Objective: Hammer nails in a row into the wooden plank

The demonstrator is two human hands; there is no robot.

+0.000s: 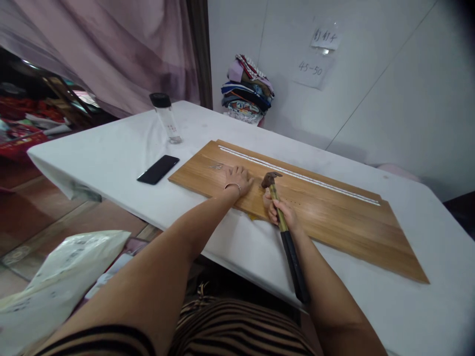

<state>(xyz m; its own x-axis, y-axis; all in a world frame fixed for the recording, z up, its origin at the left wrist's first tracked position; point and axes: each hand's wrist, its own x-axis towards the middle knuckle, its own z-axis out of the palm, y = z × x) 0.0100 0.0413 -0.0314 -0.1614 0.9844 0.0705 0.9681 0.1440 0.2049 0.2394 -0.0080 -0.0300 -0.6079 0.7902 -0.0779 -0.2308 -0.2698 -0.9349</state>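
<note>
Right hand grips the hammer tightly; left hand rests open on the wooden board.

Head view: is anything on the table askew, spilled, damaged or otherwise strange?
Nothing is spilled or visibly damaged. One odd point: the right hand holds the hammer high up, close to its head, so most of the handle sticks back past the table edge. A few loose nails lie on the wooden board.
</note>
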